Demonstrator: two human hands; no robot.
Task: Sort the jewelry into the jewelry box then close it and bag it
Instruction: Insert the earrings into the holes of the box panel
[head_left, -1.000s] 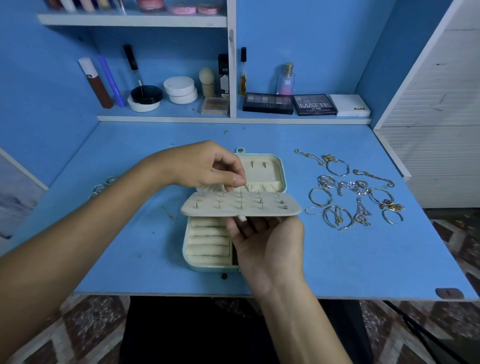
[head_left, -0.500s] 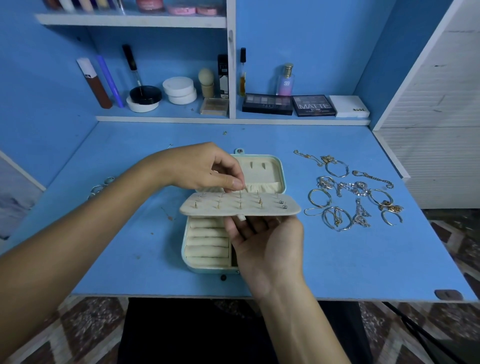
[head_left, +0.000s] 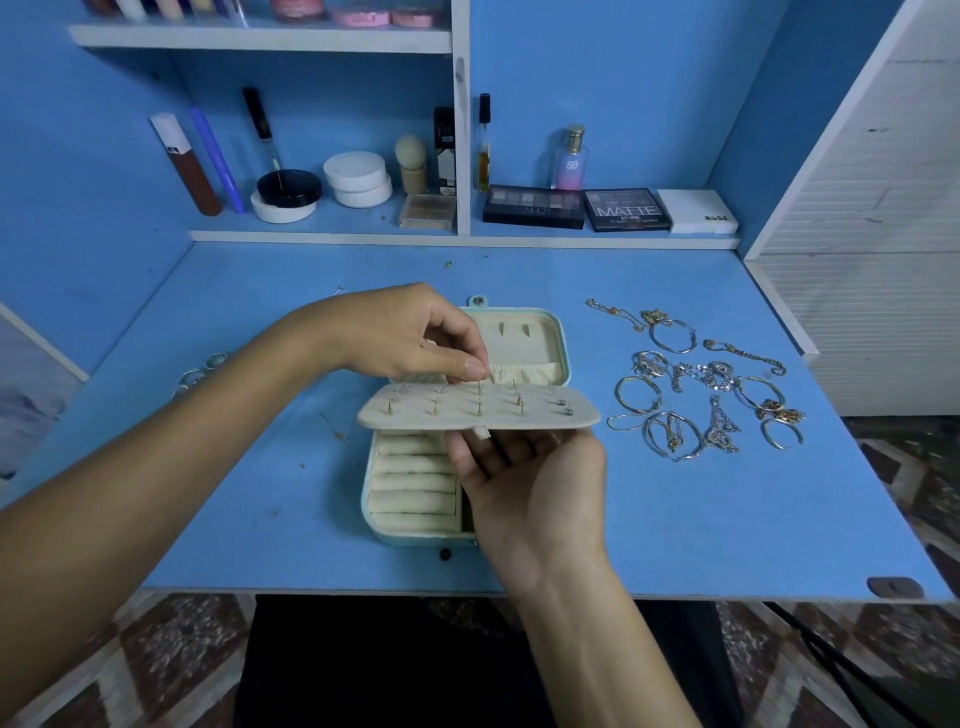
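Right hand (head_left: 524, 483) holding earring panel (head_left: 478, 410) over open jewelry box (head_left: 415, 493), left hand (head_left: 415, 338) pinching a stud (tiny), loose jewelry (head_left: 701, 389) beside.

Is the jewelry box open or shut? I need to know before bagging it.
Open. The jewelry box shows its ring rolls, its lid lies back, and the right hand holds the earring panel above it.
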